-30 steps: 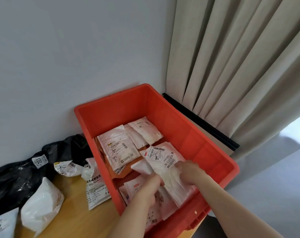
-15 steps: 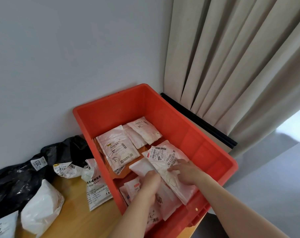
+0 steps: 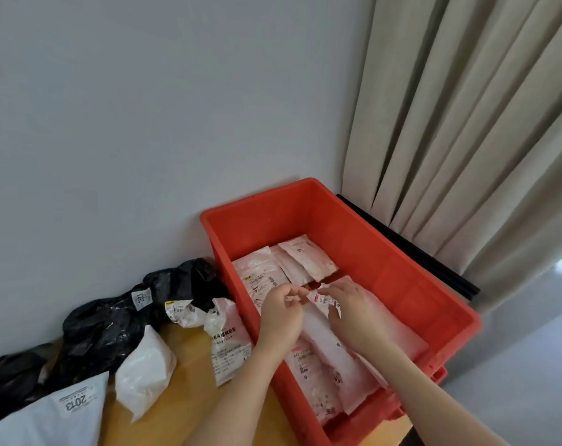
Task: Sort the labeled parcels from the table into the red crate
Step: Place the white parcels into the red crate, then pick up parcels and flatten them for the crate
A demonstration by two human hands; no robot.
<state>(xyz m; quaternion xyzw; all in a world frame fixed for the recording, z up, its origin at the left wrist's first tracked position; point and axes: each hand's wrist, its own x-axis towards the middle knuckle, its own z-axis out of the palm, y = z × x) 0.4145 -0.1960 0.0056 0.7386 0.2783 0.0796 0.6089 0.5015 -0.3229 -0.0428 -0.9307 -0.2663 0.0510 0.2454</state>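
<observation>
Both hands work inside the red crate (image 3: 411, 284), which stands on the wooden surface (image 3: 189, 375) against the grey wall (image 3: 144, 123), with a beige curtain (image 3: 482, 123) hanging behind its far right side. The left hand (image 3: 281, 313) hovers over the crate's middle with its fingers curled, its grip pinching the edge of a white labeled parcel (image 3: 324, 299). The right hand (image 3: 353, 309) meets it from the crate's right half, its grip also closed on that same parcel, thumb and fingers curled around the label end. The parcel is held just above the other parcels in the crate.

Several pale parcels (image 3: 305, 262) lie flat against the crate's far wall, and more parcels (image 3: 318, 375) are stacked toward its near wall, beneath the forearms.

Left of the crate, on the surface, a printed white packet (image 3: 229, 349) leans against the crate's left wall. Further left lie a plain white pouch (image 3: 144, 378), a crumpled black bag (image 3: 112, 326) tagged "2013", and a grey mailer (image 3: 48, 416) bearing the same number at the near corner.
</observation>
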